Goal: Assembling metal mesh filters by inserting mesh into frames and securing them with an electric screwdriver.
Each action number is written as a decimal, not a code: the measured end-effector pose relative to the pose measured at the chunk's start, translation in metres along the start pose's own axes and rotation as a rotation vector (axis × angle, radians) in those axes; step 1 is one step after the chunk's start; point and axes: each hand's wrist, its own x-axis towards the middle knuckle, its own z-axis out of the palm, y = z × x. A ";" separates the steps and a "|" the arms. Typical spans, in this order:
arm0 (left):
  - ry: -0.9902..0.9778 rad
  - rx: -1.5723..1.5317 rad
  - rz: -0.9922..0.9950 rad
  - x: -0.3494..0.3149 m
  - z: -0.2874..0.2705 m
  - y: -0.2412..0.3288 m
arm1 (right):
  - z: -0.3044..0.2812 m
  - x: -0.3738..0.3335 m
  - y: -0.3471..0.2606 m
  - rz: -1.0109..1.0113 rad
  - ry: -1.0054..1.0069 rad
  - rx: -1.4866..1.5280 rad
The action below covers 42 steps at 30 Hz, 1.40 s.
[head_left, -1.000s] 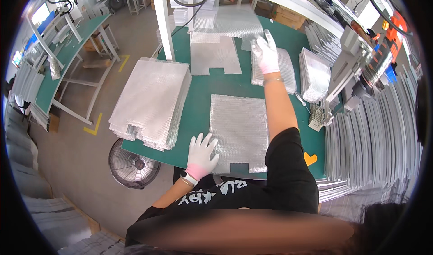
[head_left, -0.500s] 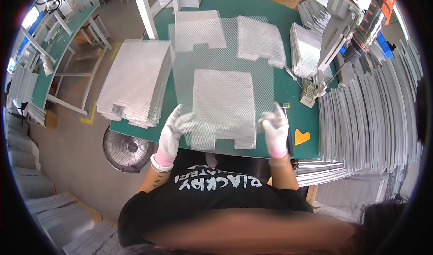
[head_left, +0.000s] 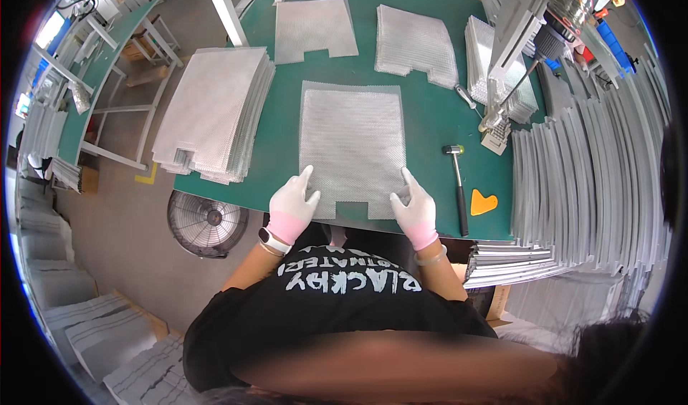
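Observation:
A whitish mesh sheet (head_left: 351,140) with a notch in its near edge lies flat on the green table in front of me. Its borders do not quite line up with a second layer, so more than one sheet seems to lie there. My left hand (head_left: 294,199), in a white glove with a pink cuff, touches the near left corner area, index finger stretched and thumb apart. Likewise gloved, my right hand (head_left: 416,204) rests at the right edge, its index finger and thumb spread. Neither hand is closed around the sheet.
Notched mesh stacks stand left (head_left: 211,111) and far right (head_left: 416,43); another notched sheet (head_left: 315,25) lies at the back. On the right are a mallet (head_left: 459,186), an orange scraper (head_left: 484,203), a screwdriver (head_left: 466,95) and a metal tool stand (head_left: 512,47). Grey panels (head_left: 588,183) crowd beyond the table.
A large see-through mesh sheet spread between my hands has come down onto the sheet in front of me. Both hands have moved inward to its side edges. The mallet now shows fully.

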 end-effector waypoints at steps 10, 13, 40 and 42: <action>-0.085 0.007 -0.039 0.001 0.015 -0.017 | 0.015 -0.003 0.022 -0.047 -0.060 -0.089; -0.084 -0.023 -0.032 0.002 0.015 -0.019 | 0.014 -0.003 0.023 -0.073 -0.076 -0.099; -0.213 0.222 0.328 0.059 0.014 -0.025 | -0.209 0.359 0.293 0.701 0.410 -0.789; -0.187 0.301 0.121 0.028 -0.001 -0.020 | -0.126 0.380 0.212 0.511 0.036 -0.615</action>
